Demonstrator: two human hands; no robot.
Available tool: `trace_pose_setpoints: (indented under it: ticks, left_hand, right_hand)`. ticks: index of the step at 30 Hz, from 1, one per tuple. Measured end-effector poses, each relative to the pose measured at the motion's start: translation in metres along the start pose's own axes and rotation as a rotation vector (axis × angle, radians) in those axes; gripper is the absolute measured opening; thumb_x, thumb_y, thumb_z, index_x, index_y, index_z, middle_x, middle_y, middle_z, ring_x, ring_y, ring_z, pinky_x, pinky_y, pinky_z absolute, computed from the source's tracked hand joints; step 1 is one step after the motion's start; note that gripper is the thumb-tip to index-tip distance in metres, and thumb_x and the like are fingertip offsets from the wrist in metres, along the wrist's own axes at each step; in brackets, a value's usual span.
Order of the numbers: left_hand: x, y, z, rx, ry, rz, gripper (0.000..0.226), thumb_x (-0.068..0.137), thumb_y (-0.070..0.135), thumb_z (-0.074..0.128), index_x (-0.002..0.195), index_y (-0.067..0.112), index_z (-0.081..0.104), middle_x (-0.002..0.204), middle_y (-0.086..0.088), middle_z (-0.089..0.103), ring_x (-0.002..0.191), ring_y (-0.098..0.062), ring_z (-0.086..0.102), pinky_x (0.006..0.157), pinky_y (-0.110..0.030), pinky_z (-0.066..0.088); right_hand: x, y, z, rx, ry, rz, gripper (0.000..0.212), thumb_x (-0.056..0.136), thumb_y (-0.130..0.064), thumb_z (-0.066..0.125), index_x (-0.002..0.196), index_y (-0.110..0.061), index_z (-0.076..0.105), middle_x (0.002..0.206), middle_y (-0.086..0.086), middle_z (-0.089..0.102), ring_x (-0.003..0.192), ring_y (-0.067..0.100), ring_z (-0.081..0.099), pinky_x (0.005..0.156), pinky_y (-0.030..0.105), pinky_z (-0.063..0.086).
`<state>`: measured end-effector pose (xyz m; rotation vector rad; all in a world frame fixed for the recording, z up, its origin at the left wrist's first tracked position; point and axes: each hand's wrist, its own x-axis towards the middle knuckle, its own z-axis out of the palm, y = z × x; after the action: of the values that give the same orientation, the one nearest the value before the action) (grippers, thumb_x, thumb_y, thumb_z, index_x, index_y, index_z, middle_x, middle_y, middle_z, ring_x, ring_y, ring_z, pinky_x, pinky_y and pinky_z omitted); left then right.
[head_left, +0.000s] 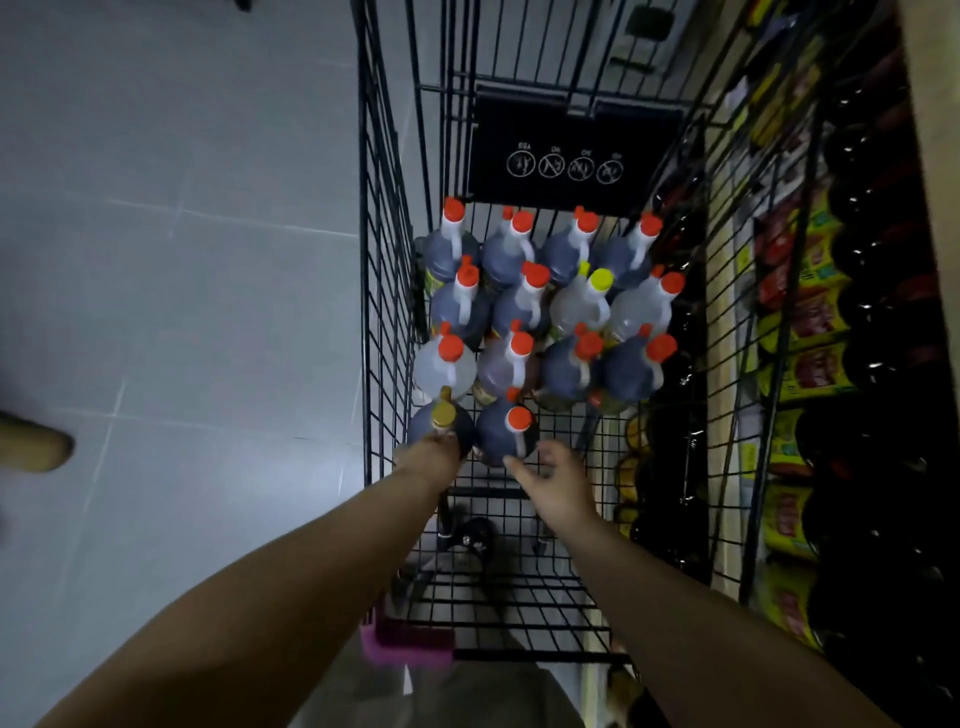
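**A:** What are the hands doing?

**B:** The left hand (431, 460) grips the gold-capped bottle (442, 418) low on its neck, fingers curled round it. The right hand (558, 480) is loose with its fingers spread. Its fingertips are at the side of the red-capped dark bottle (506, 434), but I cannot tell whether they touch it.

**A:** Where do those two bottles stand?

**B:** Upright and side by side in the shopping cart (387, 291), against its left wall, in the row nearest the person.

**A:** And beyond them?

**B:** Three rows of handled jugs (566, 369), mostly dark with red caps, a few clear. One yellow-capped jug (584, 301) stands among them. A black placard (571, 150) hangs at the cart's far end. There is grey tiled floor (182, 260) to the left and a store shelf (810, 322) of yellow-labelled packs to the right.
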<state>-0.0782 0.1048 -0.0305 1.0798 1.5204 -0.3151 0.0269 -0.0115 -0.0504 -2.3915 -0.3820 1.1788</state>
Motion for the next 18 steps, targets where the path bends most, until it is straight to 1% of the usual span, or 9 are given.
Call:
trace_pose_setpoints:
  ticks: [3,5,7,10,11,14,16,17,18]
  left_hand:
    - [-0.006,0.003,-0.003,-0.013,0.023,0.018,0.038,0.100,0.022,0.041,0.123,-0.004,0.056,0.129,-0.019,0.056,0.123,-0.034,0.050,0.104,-0.037,0.040]
    - [-0.010,0.002,-0.003,-0.025,0.038,0.030,0.036,0.099,0.020,0.042,0.119,-0.005,0.058,0.127,-0.022,0.058,0.121,-0.036,0.051,0.101,-0.035,0.043]
    - [-0.015,0.002,-0.005,-0.041,0.039,0.049,0.035,0.099,0.019,0.043,0.117,-0.006,0.059,0.124,-0.024,0.059,0.118,-0.036,0.054,0.087,-0.028,0.047]
    - [-0.026,0.004,-0.010,-0.051,0.021,0.077,0.036,0.099,0.022,0.044,0.115,-0.007,0.060,0.121,-0.026,0.060,0.113,-0.037,0.058,0.066,-0.020,0.044]
    - [-0.030,0.006,-0.012,-0.036,0.015,0.100,0.038,0.099,0.024,0.044,0.114,-0.006,0.060,0.120,-0.026,0.061,0.112,-0.038,0.058,0.068,-0.021,0.046]
    - [-0.046,0.018,-0.019,0.037,-0.019,0.196,0.040,0.097,0.030,0.045,0.109,-0.005,0.062,0.116,-0.026,0.062,0.110,-0.039,0.059,0.091,-0.037,0.051]
    - [-0.059,0.027,-0.025,0.081,-0.056,0.266,0.039,0.096,0.031,0.047,0.106,-0.004,0.062,0.114,-0.026,0.063,0.108,-0.039,0.060,0.093,-0.042,0.051]
    - [-0.066,0.032,-0.029,0.104,-0.076,0.297,0.040,0.095,0.031,0.048,0.106,-0.004,0.062,0.114,-0.025,0.063,0.107,-0.039,0.060,0.092,-0.041,0.051]
    - [-0.072,0.038,-0.031,0.128,-0.093,0.330,0.040,0.095,0.032,0.047,0.107,-0.004,0.062,0.114,-0.024,0.064,0.107,-0.039,0.060,0.093,-0.039,0.051]
  right_hand:
    - [0.002,-0.003,0.003,-0.001,-0.017,-0.044,0.037,0.083,-0.039,0.067,0.112,-0.016,0.062,0.112,0.003,0.056,0.090,0.013,0.052,0.063,0.015,0.037]
    - [0.005,-0.004,0.007,0.025,-0.016,-0.062,0.027,0.086,-0.035,0.065,0.102,-0.013,0.065,0.106,0.008,0.059,0.083,0.014,0.053,0.057,0.012,0.034]
    - [0.007,-0.005,0.011,0.076,-0.001,-0.060,0.024,0.087,-0.032,0.065,0.097,-0.010,0.066,0.102,0.013,0.061,0.083,0.019,0.056,0.060,0.018,0.038]
    - [0.002,-0.009,0.012,0.145,0.011,-0.015,0.014,0.089,-0.028,0.062,0.092,-0.014,0.063,0.093,0.009,0.061,0.084,0.024,0.057,0.069,0.027,0.042]
    - [-0.001,-0.011,0.010,0.168,0.009,-0.015,0.010,0.090,-0.027,0.061,0.086,-0.018,0.059,0.086,0.007,0.059,0.080,0.023,0.055,0.068,0.030,0.042]
    - [-0.017,-0.019,0.001,0.278,0.040,-0.025,0.024,0.093,-0.025,0.056,0.070,-0.022,0.049,0.067,0.001,0.049,0.063,0.016,0.046,0.058,0.028,0.036]
    - [-0.029,-0.022,-0.005,0.333,0.099,-0.009,0.030,0.095,-0.025,0.053,0.067,-0.022,0.044,0.062,0.000,0.043,0.059,0.014,0.042,0.056,0.030,0.036]
    - [-0.036,-0.023,-0.008,0.364,0.133,0.000,0.031,0.095,-0.028,0.052,0.067,-0.021,0.043,0.062,0.002,0.042,0.061,0.017,0.044,0.059,0.036,0.042]
    - [-0.044,-0.024,-0.011,0.413,0.167,0.018,0.031,0.096,-0.030,0.050,0.068,-0.020,0.042,0.065,0.005,0.042,0.065,0.022,0.046,0.069,0.047,0.049]
